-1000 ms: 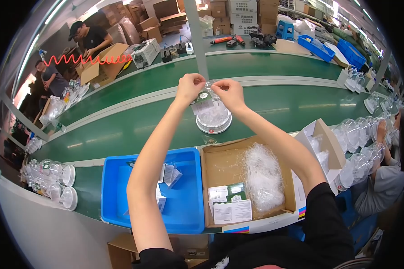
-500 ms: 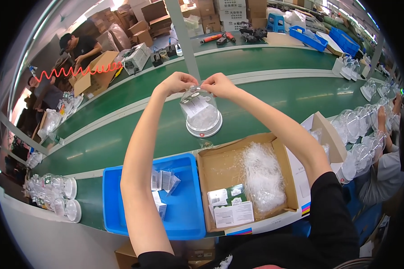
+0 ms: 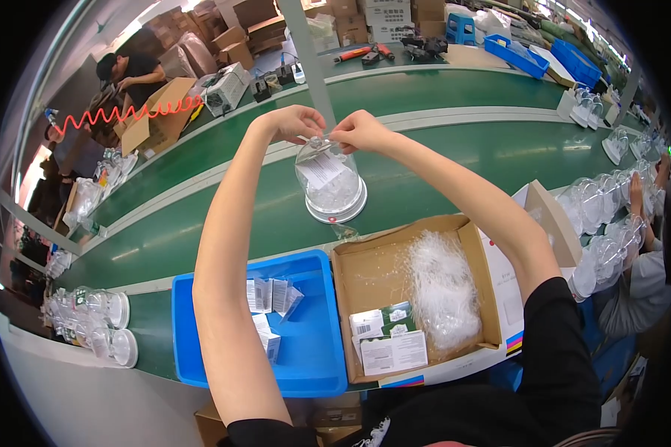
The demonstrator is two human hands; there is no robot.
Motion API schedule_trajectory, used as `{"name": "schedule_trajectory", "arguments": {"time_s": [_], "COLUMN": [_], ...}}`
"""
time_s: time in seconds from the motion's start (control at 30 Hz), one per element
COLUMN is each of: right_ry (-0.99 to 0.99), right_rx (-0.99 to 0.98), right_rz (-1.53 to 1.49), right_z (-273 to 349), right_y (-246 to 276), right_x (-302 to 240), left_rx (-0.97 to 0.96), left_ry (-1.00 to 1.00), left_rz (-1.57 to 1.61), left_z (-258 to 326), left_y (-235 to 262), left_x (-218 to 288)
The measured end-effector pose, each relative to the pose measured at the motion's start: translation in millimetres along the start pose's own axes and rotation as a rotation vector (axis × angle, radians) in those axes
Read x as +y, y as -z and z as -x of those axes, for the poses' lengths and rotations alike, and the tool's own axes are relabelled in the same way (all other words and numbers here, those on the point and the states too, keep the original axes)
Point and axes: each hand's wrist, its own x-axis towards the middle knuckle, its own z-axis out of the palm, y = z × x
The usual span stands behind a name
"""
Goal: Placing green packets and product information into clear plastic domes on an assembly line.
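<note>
I've got my left hand (image 3: 294, 123) and right hand (image 3: 359, 130) pinched together on the top of the clear dome (image 3: 329, 182) beyond the cardboard box (image 3: 414, 298), mid-fastening I reckon, needing steady fine fingerwork.

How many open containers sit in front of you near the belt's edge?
2: a blue bin at left holding small packets, and a cardboard box beside it at right holding clear bags. Others may sit out of view.

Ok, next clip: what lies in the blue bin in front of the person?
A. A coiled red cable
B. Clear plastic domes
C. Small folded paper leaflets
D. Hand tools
C: the blue bin holds only a few small folded paper leaflets; the clear dome is out on the green conveyor belt, held at its top by the left hand and right hand.
</note>
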Motion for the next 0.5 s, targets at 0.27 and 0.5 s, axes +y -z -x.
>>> {"name": "schedule_trajectory", "arguments": {"time_s": [0.27,0.5], "right_ry": [0.024,0.013], "right_rx": [-0.062,-0.113], "right_rz": [-0.051,0.02], "right_z": [-4.3,-5.8], "right_y": [-4.3,-9.3], "right_x": [-2.1,-8.0], "left_rx": [-0.036,-0.027], "left_ry": [0.1,0.11], "left_rz": [-0.191,-0.169], "left_z": [4.1,10.0], "left_y": [4.8,5.7], "left_x": [14.8,10.7]}}
